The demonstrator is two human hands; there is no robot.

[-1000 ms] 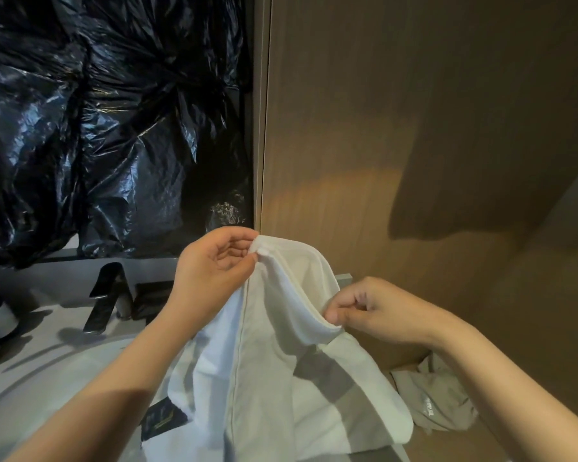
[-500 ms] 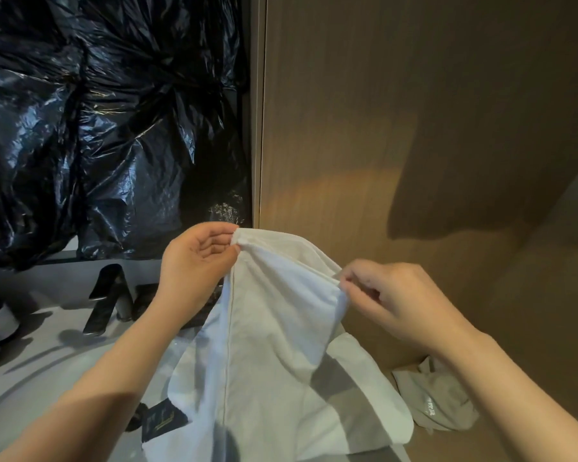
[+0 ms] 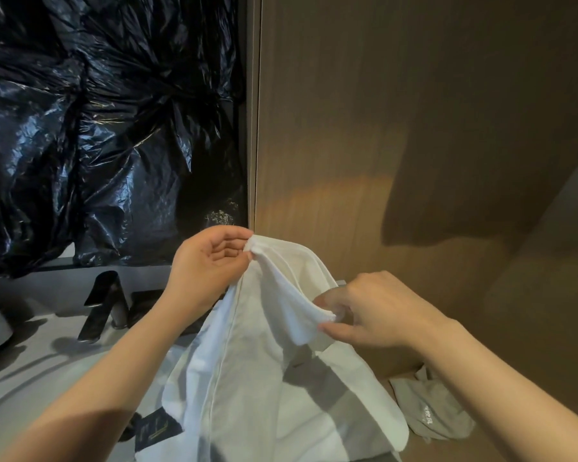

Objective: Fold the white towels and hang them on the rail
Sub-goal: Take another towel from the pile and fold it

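The towel [image 3: 247,361] is held up in front of the person, above the desk [image 3: 30,355], at the lower centre of the view. The left hand [image 3: 211,261] pinches the top corner of the towel between thumb and fingertips, palm facing the camera. The right hand [image 3: 374,311] is at 4 o'clock from the left hand and pinches a folded edge of the towel between thumb and forefinger. The two hands are apart, each clamped on the towel, with a slack span of cloth sagging between them. The rest of the towel hangs toward 6 o'clock; a stitched seam runs down it from the left hand. A dark faucet [image 3: 104,305] stands on the desk at 9 o'clock from the towel. A dark packet [image 3: 157,431] with gold print lies at 7 o'clock, partly under the towel's lower edge. A crumpled beige cloth [image 3: 427,415] lies at 4 o'clock from the towel, beside the right forearm. Black plastic sheeting [image 3: 97,128] covers the area behind the desk, from 9 to 12 o'clock. A wood panel [image 3: 414,128] fills the view from 12 to 3 o'clock, directly behind the towel.
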